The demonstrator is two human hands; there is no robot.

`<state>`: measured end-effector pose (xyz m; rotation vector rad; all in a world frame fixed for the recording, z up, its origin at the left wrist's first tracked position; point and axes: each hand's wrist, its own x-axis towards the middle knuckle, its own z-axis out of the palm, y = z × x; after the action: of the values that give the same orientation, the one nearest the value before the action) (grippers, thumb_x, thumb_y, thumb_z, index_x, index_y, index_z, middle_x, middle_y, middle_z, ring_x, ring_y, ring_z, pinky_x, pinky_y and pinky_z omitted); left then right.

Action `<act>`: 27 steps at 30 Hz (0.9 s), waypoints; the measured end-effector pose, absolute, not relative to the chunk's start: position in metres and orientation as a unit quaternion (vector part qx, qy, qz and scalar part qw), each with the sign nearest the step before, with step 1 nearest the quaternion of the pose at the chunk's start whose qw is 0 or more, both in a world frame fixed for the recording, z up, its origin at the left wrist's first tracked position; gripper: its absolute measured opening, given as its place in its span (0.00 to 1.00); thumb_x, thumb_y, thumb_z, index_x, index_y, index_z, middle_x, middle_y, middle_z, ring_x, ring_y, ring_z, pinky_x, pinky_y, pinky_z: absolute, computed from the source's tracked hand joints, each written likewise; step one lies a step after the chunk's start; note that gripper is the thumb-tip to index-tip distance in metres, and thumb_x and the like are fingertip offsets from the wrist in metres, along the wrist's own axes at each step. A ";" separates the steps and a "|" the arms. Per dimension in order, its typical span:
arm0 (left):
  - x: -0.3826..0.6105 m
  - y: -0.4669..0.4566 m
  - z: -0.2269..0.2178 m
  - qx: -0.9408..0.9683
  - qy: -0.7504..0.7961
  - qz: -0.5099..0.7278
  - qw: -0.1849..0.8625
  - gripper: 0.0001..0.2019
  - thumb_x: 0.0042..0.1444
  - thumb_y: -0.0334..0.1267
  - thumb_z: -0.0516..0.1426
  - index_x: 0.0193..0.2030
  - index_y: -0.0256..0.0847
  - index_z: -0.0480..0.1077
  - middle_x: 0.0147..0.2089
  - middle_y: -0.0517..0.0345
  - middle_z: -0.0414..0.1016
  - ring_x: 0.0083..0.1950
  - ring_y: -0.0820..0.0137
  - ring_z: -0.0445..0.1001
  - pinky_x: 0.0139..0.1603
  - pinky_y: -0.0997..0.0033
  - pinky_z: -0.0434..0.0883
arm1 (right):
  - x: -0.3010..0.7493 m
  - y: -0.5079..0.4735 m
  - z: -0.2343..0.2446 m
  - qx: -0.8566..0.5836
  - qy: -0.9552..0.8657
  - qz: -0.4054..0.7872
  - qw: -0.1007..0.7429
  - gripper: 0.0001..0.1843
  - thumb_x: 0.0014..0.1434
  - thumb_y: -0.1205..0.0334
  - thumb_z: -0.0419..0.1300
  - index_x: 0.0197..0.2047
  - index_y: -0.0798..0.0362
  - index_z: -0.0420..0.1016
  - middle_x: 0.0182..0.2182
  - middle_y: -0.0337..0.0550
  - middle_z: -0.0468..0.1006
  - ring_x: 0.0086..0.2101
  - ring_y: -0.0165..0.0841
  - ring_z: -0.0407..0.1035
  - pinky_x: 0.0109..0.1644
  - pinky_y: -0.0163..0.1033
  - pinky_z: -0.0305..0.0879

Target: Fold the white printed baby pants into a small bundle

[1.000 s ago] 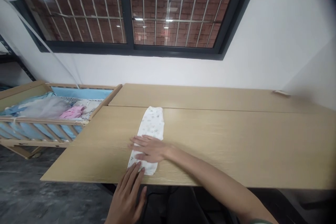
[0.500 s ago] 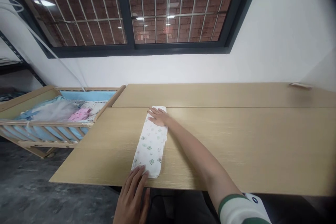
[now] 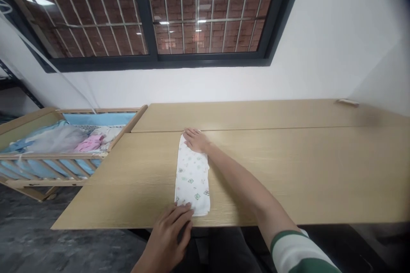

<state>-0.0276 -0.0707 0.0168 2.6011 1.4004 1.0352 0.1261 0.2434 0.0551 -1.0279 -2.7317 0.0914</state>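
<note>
A folded white cloth [image 3: 192, 179] with small green and pale prints lies as a long strip on the wooden table, its length running away from me. My right hand [image 3: 196, 140] rests flat over its far end, fingers stretched out together. At the near left corner, my left hand [image 3: 174, 226] touches the cloth with its fingertips. Those fingers are slightly bent, and the thumb stays apart below them, over the table's front edge. The layers at the cloth's right side sit a little unevenly.
The pale wooden table [image 3: 288, 170] has a seam across its back part. Left of it stands a wooden crib [image 3: 72, 155] with blue lining, a pink cloth [image 3: 90, 143] and other bedding. A small flat object [image 3: 347, 102] lies at the back right. A barred window is behind.
The cloth's near end has swung right, so the strip lies straighter. My left hand has moved right and up with that corner. My right hand stays on the far end; the view has shifted slightly.
</note>
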 end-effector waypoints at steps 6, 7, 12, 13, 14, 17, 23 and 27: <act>-0.042 -0.060 0.024 0.846 0.428 0.316 0.028 0.14 0.65 0.36 0.57 0.56 0.46 0.71 0.57 0.51 0.77 0.58 0.60 0.75 0.60 0.52 0.75 | 0.142 0.149 0.086 -0.346 -0.923 0.028 0.164 0.20 0.69 0.60 0.51 0.59 0.58 0.72 0.59 0.61 0.72 0.58 0.49 0.67 0.62 0.52 0.59; -0.045 -0.060 0.024 0.848 0.429 0.312 0.019 0.14 0.64 0.37 0.58 0.56 0.46 0.71 0.59 0.50 0.75 0.60 0.58 0.73 0.60 0.50 0.75 | 0.149 0.126 0.090 -0.346 -0.923 0.065 0.156 0.18 0.71 0.59 0.49 0.54 0.57 0.75 0.51 0.58 0.77 0.51 0.46 0.72 0.57 0.49 0.64; -0.054 -0.066 0.017 0.860 0.418 0.294 -0.006 0.18 0.65 0.36 0.58 0.62 0.45 0.68 0.62 0.48 0.72 0.62 0.57 0.71 0.60 0.52 0.75 | 0.193 0.018 0.097 -0.318 -0.924 0.163 0.136 0.20 0.69 0.47 0.55 0.53 0.52 0.76 0.41 0.49 0.80 0.41 0.39 0.75 0.47 0.41 0.69; -0.054 -0.068 0.016 0.862 0.414 0.292 -0.010 0.18 0.66 0.35 0.57 0.62 0.46 0.67 0.62 0.49 0.73 0.62 0.58 0.71 0.59 0.53 0.75 | 0.201 0.002 0.093 -0.314 -0.926 0.155 0.145 0.21 0.67 0.46 0.58 0.53 0.52 0.75 0.43 0.49 0.80 0.44 0.40 0.74 0.50 0.43 0.69; -0.055 -0.069 0.015 0.864 0.411 0.292 -0.012 0.18 0.67 0.33 0.56 0.62 0.46 0.67 0.61 0.50 0.74 0.61 0.59 0.72 0.59 0.54 0.75 | 0.208 -0.011 0.087 -0.310 -0.927 0.140 0.160 0.21 0.64 0.46 0.61 0.53 0.52 0.75 0.45 0.49 0.79 0.47 0.42 0.73 0.53 0.45 0.68; -0.055 -0.074 0.016 0.870 0.389 0.304 0.000 0.18 0.67 0.27 0.52 0.61 0.46 0.68 0.58 0.52 0.76 0.59 0.62 0.74 0.59 0.58 0.75 | 0.220 -0.040 0.065 -0.304 -0.920 0.089 0.232 0.14 0.67 0.60 0.60 0.54 0.52 0.74 0.49 0.50 0.78 0.53 0.42 0.71 0.58 0.48 0.66; -0.050 -0.092 0.040 0.843 0.379 0.362 0.119 0.15 0.67 0.28 0.53 0.57 0.46 0.70 0.48 0.54 0.80 0.49 0.67 0.78 0.51 0.68 0.76 | 0.225 -0.067 0.071 -0.312 -0.888 0.148 0.304 0.12 0.68 0.68 0.55 0.53 0.50 0.73 0.42 0.45 0.80 0.45 0.38 0.73 0.52 0.46 0.69; -0.048 -0.082 0.076 0.804 0.408 0.406 0.151 0.12 0.66 0.33 0.56 0.54 0.48 0.73 0.48 0.56 0.80 0.48 0.69 0.79 0.48 0.73 0.76 | 0.228 -0.054 0.118 -0.325 -0.855 0.254 0.315 0.10 0.69 0.62 0.56 0.52 0.49 0.74 0.45 0.45 0.78 0.47 0.36 0.73 0.52 0.42 0.70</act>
<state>-0.0478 -0.0821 0.0762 2.3071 1.1720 1.1642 0.2284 -0.0535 0.1176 -0.8564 -2.2526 0.6682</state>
